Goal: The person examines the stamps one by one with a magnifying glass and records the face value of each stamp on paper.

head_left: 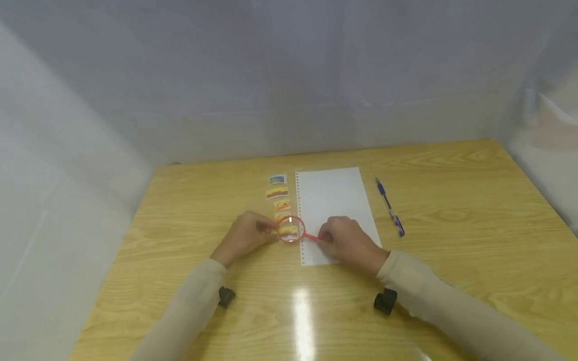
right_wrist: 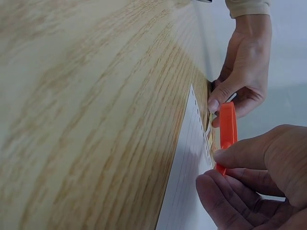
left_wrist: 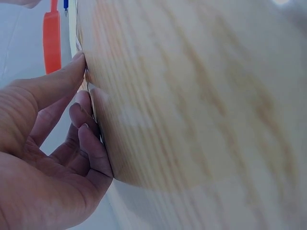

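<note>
My right hand [head_left: 345,239] pinches the thin handle of a red-rimmed magnifying glass [head_left: 308,236] between thumb and fingers. Its round lens is over the nearest of several postage stamps [head_left: 289,230], a yellow and red one. The red rim shows edge-on above the table in the right wrist view. At that stamp's left end are the fingertips of my left hand [head_left: 246,233]. In the left wrist view its thumb and bent fingers [left_wrist: 93,148] meet the tabletop. Whether they pinch the stamp or only touch it, I cannot tell.
Other stamps, including a blue one [head_left: 277,179] and a yellow and red one [head_left: 277,192], lie in a column beyond the lens. To their right is a white punched sheet of paper [head_left: 331,190], partly under my right hand. A blue pen [head_left: 389,206] lies farther right on the wooden table [head_left: 194,200].
</note>
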`<act>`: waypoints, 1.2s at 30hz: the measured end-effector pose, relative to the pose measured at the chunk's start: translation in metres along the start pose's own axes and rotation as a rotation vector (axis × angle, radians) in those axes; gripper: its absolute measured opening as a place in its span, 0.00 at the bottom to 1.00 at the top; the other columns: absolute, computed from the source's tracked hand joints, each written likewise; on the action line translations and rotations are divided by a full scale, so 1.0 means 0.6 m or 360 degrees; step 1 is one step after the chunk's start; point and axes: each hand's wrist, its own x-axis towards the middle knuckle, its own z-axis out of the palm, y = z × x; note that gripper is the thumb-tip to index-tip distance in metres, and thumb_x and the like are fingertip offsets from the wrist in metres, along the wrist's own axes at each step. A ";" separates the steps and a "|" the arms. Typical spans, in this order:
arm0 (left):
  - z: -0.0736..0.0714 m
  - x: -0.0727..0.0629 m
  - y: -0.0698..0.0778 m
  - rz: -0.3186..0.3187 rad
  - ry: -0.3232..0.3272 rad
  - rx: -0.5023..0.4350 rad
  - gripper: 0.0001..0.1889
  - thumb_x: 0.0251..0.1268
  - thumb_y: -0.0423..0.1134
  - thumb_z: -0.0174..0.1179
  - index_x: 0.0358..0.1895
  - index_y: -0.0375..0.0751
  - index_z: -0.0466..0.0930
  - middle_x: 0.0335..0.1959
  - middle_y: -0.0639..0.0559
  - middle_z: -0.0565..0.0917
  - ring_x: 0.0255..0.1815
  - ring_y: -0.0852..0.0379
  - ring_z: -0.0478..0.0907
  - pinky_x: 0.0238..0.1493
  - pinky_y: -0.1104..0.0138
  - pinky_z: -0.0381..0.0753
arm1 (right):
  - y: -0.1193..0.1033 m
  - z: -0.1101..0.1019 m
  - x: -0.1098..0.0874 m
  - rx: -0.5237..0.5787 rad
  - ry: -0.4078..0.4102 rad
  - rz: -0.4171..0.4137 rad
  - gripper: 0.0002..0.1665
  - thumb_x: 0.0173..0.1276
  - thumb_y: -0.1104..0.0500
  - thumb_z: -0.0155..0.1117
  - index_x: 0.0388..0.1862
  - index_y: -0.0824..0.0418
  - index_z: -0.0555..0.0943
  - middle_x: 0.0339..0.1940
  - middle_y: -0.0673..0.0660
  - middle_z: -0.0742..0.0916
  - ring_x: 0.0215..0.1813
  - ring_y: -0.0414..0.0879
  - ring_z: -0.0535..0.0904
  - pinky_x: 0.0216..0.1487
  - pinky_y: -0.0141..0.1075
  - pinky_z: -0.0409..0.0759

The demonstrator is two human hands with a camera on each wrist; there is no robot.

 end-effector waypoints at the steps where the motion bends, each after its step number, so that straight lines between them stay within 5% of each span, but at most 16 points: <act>1: 0.000 0.000 0.000 -0.0003 0.0002 0.0003 0.10 0.53 0.40 0.78 0.39 0.43 0.92 0.33 0.55 0.88 0.35 0.59 0.80 0.43 0.61 0.83 | 0.000 0.000 0.000 0.0001 -0.0002 0.0006 0.05 0.63 0.62 0.74 0.35 0.64 0.88 0.28 0.51 0.85 0.32 0.42 0.79 0.38 0.36 0.82; 18: -0.001 -0.002 0.000 -0.0012 -0.0017 -0.0024 0.10 0.56 0.40 0.76 0.41 0.44 0.92 0.36 0.54 0.88 0.37 0.58 0.80 0.46 0.60 0.83 | 0.028 -0.026 -0.004 -0.0033 0.0145 0.0038 0.06 0.62 0.63 0.75 0.36 0.65 0.89 0.30 0.53 0.87 0.34 0.44 0.82 0.39 0.37 0.84; 36: -0.002 -0.005 0.003 -0.0042 -0.0025 -0.0041 0.10 0.56 0.41 0.76 0.41 0.46 0.91 0.36 0.55 0.87 0.38 0.57 0.80 0.47 0.60 0.83 | 0.100 -0.103 -0.035 0.0002 0.0384 0.0113 0.05 0.63 0.66 0.72 0.35 0.69 0.89 0.29 0.57 0.88 0.32 0.48 0.82 0.34 0.42 0.83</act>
